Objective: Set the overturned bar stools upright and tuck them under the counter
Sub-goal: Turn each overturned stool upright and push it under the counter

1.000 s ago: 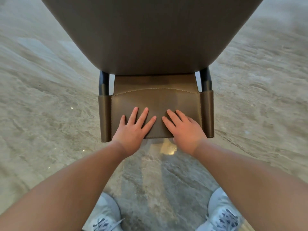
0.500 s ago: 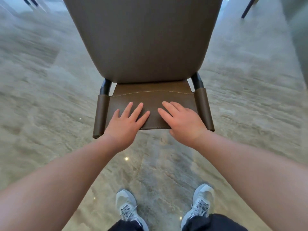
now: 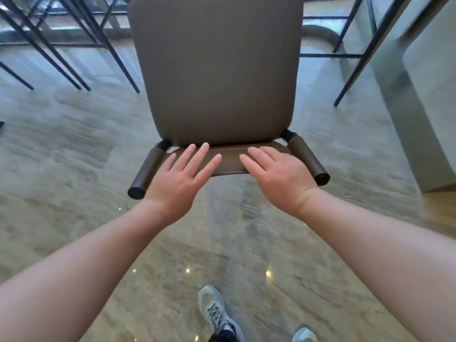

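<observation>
A bar stool point(image 3: 217, 70) with a taupe padded seat and a low brown leather backrest point(image 3: 228, 164) stands upright right in front of me. My left hand point(image 3: 180, 178) lies flat on the left part of the backrest, fingers straight and spread. My right hand point(image 3: 278, 176) lies flat on its right part the same way. Both padded backrest posts stick out toward me on either side of my hands. The stool's legs are hidden under the seat.
Thin black legs of other stools point(image 3: 74, 45) stand at the back left, and more black legs point(image 3: 355, 55) at the back right. A pale counter panel point(image 3: 419, 95) rises on the right. Polished marble floor point(image 3: 74, 169) surrounds me; my shoe point(image 3: 214, 309) is below.
The stool has slid away from me across the floor with both hands flat on its backrest. Other stool legs and the counter panel have come into view ahead.
</observation>
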### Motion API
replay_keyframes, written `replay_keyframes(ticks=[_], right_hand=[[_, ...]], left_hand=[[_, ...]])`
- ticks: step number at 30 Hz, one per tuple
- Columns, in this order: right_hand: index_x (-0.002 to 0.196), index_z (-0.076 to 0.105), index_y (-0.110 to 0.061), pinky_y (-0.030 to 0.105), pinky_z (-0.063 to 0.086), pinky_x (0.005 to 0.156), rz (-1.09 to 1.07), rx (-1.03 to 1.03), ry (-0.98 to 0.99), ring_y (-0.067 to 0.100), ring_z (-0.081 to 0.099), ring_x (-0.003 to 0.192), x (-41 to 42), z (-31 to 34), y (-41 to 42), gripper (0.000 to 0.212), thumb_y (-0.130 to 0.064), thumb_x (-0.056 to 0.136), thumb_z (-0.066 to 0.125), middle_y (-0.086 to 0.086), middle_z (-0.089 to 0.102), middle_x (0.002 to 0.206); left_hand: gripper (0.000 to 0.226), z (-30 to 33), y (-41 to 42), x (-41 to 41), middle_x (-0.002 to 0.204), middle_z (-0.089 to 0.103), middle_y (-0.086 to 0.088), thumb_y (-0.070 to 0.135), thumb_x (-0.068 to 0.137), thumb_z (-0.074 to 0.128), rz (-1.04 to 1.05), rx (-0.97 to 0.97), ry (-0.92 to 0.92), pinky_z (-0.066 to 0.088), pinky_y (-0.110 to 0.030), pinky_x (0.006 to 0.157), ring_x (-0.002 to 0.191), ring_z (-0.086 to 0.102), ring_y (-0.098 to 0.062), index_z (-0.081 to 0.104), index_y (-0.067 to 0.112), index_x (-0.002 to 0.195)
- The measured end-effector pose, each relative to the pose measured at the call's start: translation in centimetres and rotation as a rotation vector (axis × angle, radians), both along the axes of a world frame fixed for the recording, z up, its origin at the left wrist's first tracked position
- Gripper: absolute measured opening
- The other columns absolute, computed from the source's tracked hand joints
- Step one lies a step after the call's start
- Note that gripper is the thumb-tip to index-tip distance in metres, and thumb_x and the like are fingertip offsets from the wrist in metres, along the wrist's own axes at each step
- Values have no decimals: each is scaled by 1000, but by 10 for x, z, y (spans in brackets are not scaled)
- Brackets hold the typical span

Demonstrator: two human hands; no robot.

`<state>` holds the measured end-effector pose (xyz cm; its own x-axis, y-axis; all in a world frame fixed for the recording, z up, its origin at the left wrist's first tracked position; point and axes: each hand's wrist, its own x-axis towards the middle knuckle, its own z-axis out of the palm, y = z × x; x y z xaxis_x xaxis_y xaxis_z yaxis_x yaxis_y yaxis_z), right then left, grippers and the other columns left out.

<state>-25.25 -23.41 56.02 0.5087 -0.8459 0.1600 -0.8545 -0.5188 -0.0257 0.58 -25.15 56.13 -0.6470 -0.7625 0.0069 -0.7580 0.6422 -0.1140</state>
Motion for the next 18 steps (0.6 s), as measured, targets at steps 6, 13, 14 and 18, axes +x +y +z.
replay_keyframes(ticks=[6, 13, 14, 18], right_hand=[[136, 55, -4, 51, 51, 91, -129, -117, 98, 41, 60, 111, -4, 48, -77, 52, -2, 83, 56, 22, 62, 125], [141, 52, -15, 61, 40, 102, -427, -238, 98, 41, 55, 118, 13, 85, -149, 65, -6, 77, 65, 19, 59, 128], [141, 52, -16, 62, 39, 102, -449, -246, 92, 41, 55, 119, 14, 88, -159, 66, -8, 78, 65, 18, 58, 129], [140, 51, -21, 64, 39, 100, -483, -305, 89, 39, 52, 123, 13, 101, -202, 57, -28, 85, 63, 16, 56, 133]], left_hand=[[73, 47, -91, 8, 161, 23, -18, -2, 88, 14, -166, -148, -5, 34, -62, 108, 145, 28, -41, 17, 21, 157], [64, 90, -183, 7, 162, 18, -16, 8, 96, 0, -192, -321, -23, 27, -60, 112, 146, 24, -40, 13, 21, 158], [64, 95, -194, 5, 162, 18, -16, 8, 97, 5, -184, -335, -13, 26, -60, 111, 147, 24, -40, 13, 22, 158], [74, 118, -234, -5, 162, 20, -16, 14, 88, 42, -139, -361, 39, 25, -63, 110, 147, 23, -40, 18, 24, 157]])
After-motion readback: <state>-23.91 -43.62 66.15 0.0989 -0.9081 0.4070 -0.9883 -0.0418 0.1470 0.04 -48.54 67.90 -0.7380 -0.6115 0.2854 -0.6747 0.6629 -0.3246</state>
